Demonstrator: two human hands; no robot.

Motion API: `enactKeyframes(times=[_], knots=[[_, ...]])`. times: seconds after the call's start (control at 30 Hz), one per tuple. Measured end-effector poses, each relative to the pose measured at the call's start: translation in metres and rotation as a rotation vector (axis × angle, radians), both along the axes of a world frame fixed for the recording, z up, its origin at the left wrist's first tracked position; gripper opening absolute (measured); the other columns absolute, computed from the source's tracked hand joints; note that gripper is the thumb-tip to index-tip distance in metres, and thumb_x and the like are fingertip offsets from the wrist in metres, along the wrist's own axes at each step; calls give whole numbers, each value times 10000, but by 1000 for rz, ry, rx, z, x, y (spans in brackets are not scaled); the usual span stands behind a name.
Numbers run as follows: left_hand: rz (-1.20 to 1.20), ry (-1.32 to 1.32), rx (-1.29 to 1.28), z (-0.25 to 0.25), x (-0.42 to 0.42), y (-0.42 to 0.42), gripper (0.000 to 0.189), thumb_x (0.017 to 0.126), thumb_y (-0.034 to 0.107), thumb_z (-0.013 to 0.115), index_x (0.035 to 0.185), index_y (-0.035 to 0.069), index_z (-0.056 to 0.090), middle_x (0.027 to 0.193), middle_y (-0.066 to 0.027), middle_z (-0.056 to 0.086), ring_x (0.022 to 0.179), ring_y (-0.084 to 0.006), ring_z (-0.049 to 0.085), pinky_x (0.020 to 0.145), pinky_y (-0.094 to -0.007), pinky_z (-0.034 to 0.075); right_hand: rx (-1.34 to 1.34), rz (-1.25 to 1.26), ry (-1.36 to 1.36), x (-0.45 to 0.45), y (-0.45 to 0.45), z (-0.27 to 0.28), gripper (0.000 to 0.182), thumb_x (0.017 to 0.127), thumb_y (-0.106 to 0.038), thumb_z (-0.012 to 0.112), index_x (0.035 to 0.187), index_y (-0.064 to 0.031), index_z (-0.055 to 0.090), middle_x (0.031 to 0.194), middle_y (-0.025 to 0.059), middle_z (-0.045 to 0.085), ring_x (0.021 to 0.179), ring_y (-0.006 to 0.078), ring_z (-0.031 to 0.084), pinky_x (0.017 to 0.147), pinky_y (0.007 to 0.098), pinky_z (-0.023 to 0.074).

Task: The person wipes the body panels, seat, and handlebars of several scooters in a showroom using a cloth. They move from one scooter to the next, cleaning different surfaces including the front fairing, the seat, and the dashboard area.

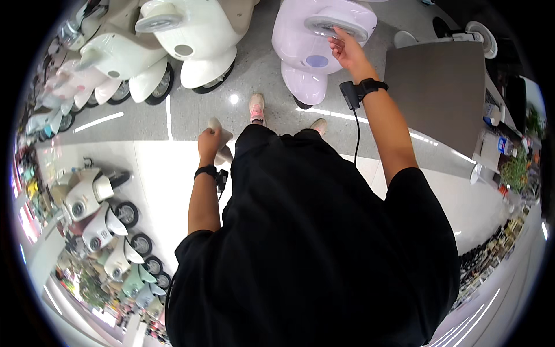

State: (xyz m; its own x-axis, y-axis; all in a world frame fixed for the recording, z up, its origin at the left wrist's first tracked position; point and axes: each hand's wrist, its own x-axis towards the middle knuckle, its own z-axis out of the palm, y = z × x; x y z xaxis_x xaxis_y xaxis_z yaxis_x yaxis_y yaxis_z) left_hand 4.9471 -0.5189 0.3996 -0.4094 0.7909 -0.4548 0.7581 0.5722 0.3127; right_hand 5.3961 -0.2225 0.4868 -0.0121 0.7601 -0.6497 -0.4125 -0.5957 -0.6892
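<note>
Out in front, my right hand (345, 50) reaches to the clear headlight (316, 27) of a glossy lilac scooter (292, 34). One fingertip meets the lamp's lower part; the other fingers are loosely curled, and I see nothing held in them. An oval purplish badge (317, 61) sits on the scooter's front panel below the lamp. Low at my left side, my left hand (209, 141) grips a bunched beige-grey cloth (223, 145), which hangs beside my thigh. Both wrists carry black straps with small black devices and cables.
A white scooter (204, 34) stands left of the lilac one, with more scooters in a row beyond it. Another row (97, 227) lines the left side. At right is a brown-topped table (433, 91), with a bottle (506, 146) and a green plant (514, 169) near it.
</note>
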Motion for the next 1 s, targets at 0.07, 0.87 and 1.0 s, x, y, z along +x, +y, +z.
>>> enactKeyframes(times=[0.07, 0.87, 1.0], knots=[[-155, -42, -11, -2, -1, 47, 507, 895, 509, 581, 932, 18, 701, 922, -249, 709, 905, -453, 675, 790, -528, 528, 11, -77, 31, -4, -5, -4, 413, 870, -311, 790, 1162, -78, 612, 890, 88, 684, 689, 142, 631, 528, 206, 481], [-787, -768, 282, 106, 72, 247, 462, 811, 429, 791, 844, 9, 602, 716, -151, 587, 657, -261, 571, 607, -407, 437, 502, 268, -663, -117, -111, -16, 125, 901, -83, 677, 871, -23, 572, 757, -15, 548, 721, 66, 499, 653, 253, 417], [-581, -701, 147, 111, 61, 257, 565, 853, 560, 721, 757, 12, 623, 674, -137, 595, 621, -244, 557, 586, -405, 430, 607, 299, -665, -107, -99, 21, 192, 874, -41, 690, 845, -53, 500, 777, -25, 495, 743, 57, 468, 668, 237, 404]])
